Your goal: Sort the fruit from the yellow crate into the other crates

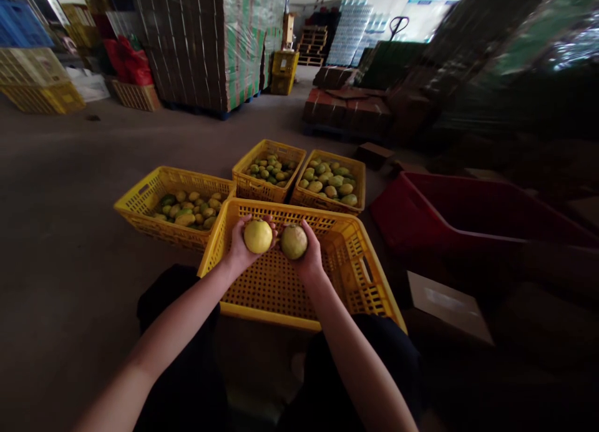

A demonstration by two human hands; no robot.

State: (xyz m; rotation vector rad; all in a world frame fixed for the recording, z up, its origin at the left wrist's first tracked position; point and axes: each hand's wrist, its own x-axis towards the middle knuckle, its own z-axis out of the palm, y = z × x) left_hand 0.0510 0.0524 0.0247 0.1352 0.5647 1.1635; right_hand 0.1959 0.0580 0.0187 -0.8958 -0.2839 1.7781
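My left hand [240,246] is closed around a smooth yellow mango [258,236], seen end-on so that it looks round. In my right hand [309,252] is a duller, greenish-brown mango [294,241] with marks on its skin. Both hands are side by side, close together, above a yellow plastic crate [299,323] with a perforated floor. Beyond it are three more yellow crates holding green and yellow mangoes: one at the left [135,198], one at the back [243,173] and one at the back right [359,182].
A large red tub [397,213] stands at the right, with a cardboard box [449,304] nearer me. Stacked cartons [346,110] and a tall wrapped pallet load [243,45] stand farther back. My knees flank the near crate.
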